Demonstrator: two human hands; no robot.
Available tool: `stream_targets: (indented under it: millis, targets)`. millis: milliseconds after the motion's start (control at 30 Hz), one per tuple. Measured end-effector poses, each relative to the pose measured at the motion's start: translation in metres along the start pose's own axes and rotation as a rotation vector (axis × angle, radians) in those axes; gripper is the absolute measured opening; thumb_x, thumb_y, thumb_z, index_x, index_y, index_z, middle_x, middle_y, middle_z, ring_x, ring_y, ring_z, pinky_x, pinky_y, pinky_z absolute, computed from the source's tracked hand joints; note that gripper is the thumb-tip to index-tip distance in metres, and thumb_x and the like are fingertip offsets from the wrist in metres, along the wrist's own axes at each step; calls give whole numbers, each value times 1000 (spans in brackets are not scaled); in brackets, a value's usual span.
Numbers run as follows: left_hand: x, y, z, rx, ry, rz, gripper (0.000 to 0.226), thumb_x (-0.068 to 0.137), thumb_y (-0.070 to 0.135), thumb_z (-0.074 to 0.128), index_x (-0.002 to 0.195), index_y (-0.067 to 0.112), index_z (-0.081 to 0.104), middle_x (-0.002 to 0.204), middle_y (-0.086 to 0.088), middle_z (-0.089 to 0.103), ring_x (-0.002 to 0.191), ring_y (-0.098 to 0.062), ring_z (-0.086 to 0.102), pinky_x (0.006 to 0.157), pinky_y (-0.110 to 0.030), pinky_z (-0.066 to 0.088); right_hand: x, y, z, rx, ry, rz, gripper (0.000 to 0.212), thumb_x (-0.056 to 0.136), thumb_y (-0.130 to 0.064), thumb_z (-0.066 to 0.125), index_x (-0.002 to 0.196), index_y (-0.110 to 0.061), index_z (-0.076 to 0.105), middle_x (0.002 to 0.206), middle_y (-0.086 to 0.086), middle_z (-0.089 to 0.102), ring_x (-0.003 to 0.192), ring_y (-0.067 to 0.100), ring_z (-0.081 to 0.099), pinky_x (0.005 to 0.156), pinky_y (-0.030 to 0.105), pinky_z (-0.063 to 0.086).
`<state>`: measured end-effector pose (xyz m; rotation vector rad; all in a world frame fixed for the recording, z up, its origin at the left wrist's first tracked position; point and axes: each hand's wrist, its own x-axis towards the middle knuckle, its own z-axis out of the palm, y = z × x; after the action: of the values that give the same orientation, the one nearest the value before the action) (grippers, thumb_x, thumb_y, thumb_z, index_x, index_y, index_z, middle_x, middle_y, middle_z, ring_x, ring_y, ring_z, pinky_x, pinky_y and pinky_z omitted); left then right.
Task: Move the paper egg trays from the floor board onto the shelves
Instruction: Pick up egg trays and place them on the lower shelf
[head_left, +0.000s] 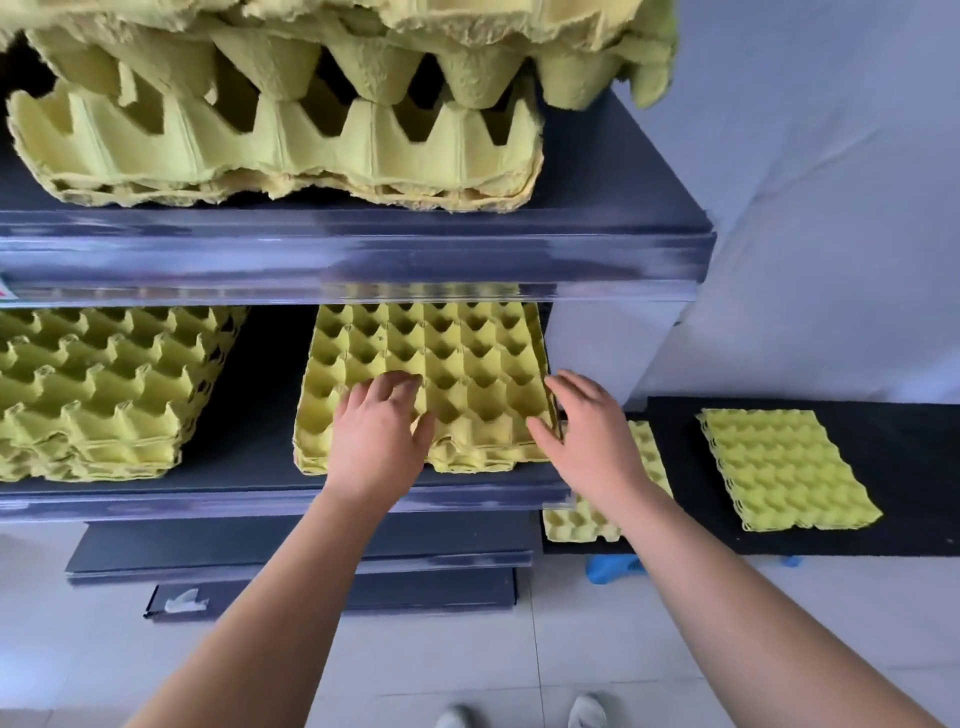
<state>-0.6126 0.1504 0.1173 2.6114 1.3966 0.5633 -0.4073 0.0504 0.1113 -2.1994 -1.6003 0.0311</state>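
A stack of egg trays (441, 343) is seen on the middle shelf (208, 501), its back hidden by the shelf above. The left grip (382, 431) is laid on top, released; the right grip (587, 431) is held open-fingered at the right edge. On the floor board (914, 431), one tray pile (579, 525) is half covered by the right arm

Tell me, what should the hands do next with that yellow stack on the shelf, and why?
Probably nudge the stack a little deeper. The left hand lies on its top, the right hand touches its right edge, and its front sits close to the shelf lip. More trays lie on the floor board.
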Motion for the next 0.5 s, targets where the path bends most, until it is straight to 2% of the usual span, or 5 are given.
stream_targets:
  millis: [100, 200, 267, 367, 500]
  targets:
    - [5, 40, 6, -3, 3, 113, 38, 85, 27, 66, 119, 11, 64, 120, -7, 63, 100, -36, 59, 87, -47, 46, -16, 30, -19, -21, 31, 33, 49, 87, -33, 62, 128, -5, 57, 132, 10, 56, 121, 26, 52, 104, 35, 38]
    - [10, 85, 22, -27, -16, 211, 35, 81, 25, 70, 113, 10, 67, 115, -7, 66, 97, -36, 62, 84, -47, 49, -37, 69, -38, -33, 73, 67, 41, 82, -25, 69, 115, -1, 63, 118, 14, 62, 108, 32, 58, 95, 39, 46]
    - [12, 123, 38, -50, -52, 273, 32, 78, 22, 74, 107, 9, 68, 108, -7, 68, 92, -36, 63, 81, -46, 50, -55, 104, -51, -56, 92, 122, 38, 79, -22, 71, 109, 0, 65, 113, 15, 64, 104, 33, 60, 92, 38, 47]
    - [12, 187, 63, -99, -104, 352, 30, 73, 19, 78, 99, 9, 69, 98, -7, 69, 87, -35, 65, 76, -44, 52, -84, 162, -69, -71, 96, 235, 42, 81, -23, 70, 117, -2, 64, 123, 15, 61, 115, 31, 56, 100, 38, 41]
    - [6, 279, 104, -119, -179, 412, 32, 72, 23, 78, 101, 12, 70, 99, -5, 70, 86, -33, 65, 78, -41, 51, -119, 245, -96, -71, 59, 343, 44, 85, -25, 65, 123, -4, 61, 129, 15, 57, 122, 31, 52, 103, 43, 41]
